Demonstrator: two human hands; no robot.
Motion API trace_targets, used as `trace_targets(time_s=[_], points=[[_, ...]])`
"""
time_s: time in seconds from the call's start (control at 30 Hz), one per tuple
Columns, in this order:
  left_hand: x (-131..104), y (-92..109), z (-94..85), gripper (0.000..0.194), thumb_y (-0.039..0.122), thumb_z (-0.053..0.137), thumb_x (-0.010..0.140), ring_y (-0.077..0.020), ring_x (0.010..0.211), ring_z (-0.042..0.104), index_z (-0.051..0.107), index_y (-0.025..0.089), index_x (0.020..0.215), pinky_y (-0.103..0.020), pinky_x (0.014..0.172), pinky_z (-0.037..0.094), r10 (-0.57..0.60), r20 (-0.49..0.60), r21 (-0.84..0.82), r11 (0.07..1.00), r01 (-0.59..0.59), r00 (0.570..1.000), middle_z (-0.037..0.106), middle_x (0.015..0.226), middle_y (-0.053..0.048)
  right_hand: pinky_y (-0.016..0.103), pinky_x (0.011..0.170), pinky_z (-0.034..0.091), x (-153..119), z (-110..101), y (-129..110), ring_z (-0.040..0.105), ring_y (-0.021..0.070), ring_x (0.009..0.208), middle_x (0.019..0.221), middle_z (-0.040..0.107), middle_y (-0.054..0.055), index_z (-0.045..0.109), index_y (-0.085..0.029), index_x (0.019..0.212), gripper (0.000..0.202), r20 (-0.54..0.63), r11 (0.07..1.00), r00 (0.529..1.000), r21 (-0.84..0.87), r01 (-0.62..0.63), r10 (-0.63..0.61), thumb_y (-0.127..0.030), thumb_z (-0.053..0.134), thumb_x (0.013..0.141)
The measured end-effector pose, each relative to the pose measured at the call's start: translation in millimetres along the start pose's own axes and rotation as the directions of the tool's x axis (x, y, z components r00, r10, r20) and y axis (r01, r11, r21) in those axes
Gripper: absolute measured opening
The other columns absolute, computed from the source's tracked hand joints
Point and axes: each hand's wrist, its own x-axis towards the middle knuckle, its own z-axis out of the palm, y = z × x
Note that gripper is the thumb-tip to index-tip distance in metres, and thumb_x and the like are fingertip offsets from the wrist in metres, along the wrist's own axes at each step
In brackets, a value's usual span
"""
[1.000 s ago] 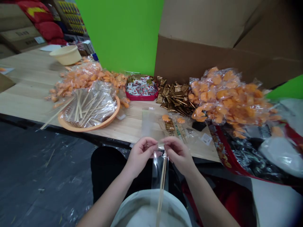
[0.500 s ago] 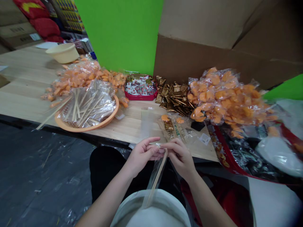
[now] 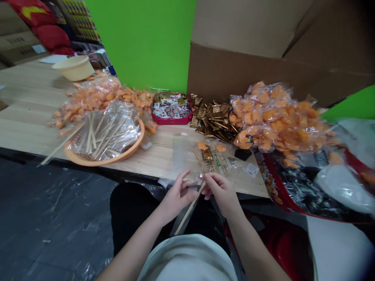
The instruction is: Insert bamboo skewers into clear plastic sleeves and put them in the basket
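Note:
A narrow clear plastic bag with thin wooden sticks in it [image 3: 187, 214] hangs slanting between my hands, over my lap. My right hand [image 3: 221, 192] pinches its top end between thumb and fingertips. On the other side, my left hand [image 3: 178, 196] is curled against the bag with thumb and fingers bent; motion blurs the fingers a little. Just beyond my hands on the table lie clear flat bags [image 3: 181, 150] and a filled sample pack with sticks, a gold sachet and orange pieces [image 3: 208, 158].
An orange basket [image 3: 114, 160] of bagged sticks stands left. Behind it is a heap of bagged orange pieces [image 3: 96, 95]. A red tin [image 3: 171, 121] holds small sachets, beside gold sachets [image 3: 215, 117]. More bagged orange pieces [image 3: 272, 117] and a red tray [image 3: 281, 195] are right.
The bag with sticks has been drawn up and its lower end is higher, clear of the pale round shape at my lap. My hands have shifted slightly, with the left fingers lower.

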Motion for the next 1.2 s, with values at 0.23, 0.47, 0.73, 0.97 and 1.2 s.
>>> trace_targets(time_s=[0.23, 0.47, 0.73, 0.97, 1.2], points=[[-19, 49, -80.9, 0.03, 0.04, 0.044, 0.084, -0.0196, 0.07, 0.065, 0.063, 0.018, 0.092, -0.036, 0.073, 0.05, 0.193, -0.34, 0.747, 0.651, 0.139, 0.92, 0.067, 0.079, -0.005, 0.027, 0.052, 0.05, 33, -74, 47, 0.063, 0.0176, 0.066, 0.081, 0.065, 0.007, 0.061, -0.014, 0.097, 0.035, -0.263, 0.881, 0.965, -0.453, -0.139, 0.017, -0.042, 0.047, 0.08], [17, 159, -202.4, 0.043, 0.033, 0.042, 0.082, -0.038, 0.115, 0.045, 0.054, 0.009, 0.115, -0.058, 0.091, 0.035, 0.838, -0.185, 0.863, -0.112, 0.493, 0.513, 0.054, 0.118, -0.009, 0.032, 0.067, 0.043, 78, -98, 82, 0.061, 0.0245, 0.08, 0.078, 0.066, 0.011, 0.064, -0.015, 0.072, 0.017, -0.401, 0.675, 0.915, -0.664, -0.321, 0.04, -0.031, 0.06, 0.07], [49, -21, -101.6, 0.03, 0.024, 0.043, 0.086, -0.0288, 0.125, 0.039, 0.057, 0.018, 0.112, -0.05, 0.103, 0.027, 0.505, 0.048, 0.999, -0.028, -0.039, 0.862, 0.051, 0.127, -0.013, 0.026, 0.053, 0.039, 93, -103, 90, 0.059, 0.0182, 0.058, 0.057, 0.063, 0.007, 0.061, -0.015, 0.063, 0.026, -0.335, 0.666, 0.921, -0.643, -0.379, 0.201, -0.035, 0.051, 0.077], [47, -69, -78.9, 0.045, 0.023, 0.046, 0.084, -0.0308, 0.132, 0.028, 0.044, 0.019, 0.129, -0.055, 0.104, 0.02, 0.338, 0.076, 0.997, -0.042, -0.065, 0.938, 0.041, 0.138, -0.014, 0.023, 0.042, 0.034, 82, -125, 83, 0.055, 0.0126, 0.046, 0.064, 0.066, 0.008, 0.061, -0.014, 0.072, 0.036, -0.274, 0.721, 0.892, -0.525, -0.452, 0.36, -0.039, 0.038, 0.085], [46, -67, -83.1, 0.038, 0.028, 0.05, 0.083, -0.0308, 0.13, 0.031, 0.053, 0.02, 0.12, -0.055, 0.104, 0.02, 0.382, 0.021, 0.996, 0.068, -0.051, 0.924, 0.046, 0.134, -0.014, 0.021, 0.037, 0.028, 74, -131, 67, 0.046, 0.0098, 0.037, 0.048, 0.056, 0.003, 0.055, -0.016, 0.059, 0.032, -0.248, 0.805, 0.879, -0.359, -0.473, 0.406, -0.037, 0.049, 0.081]])
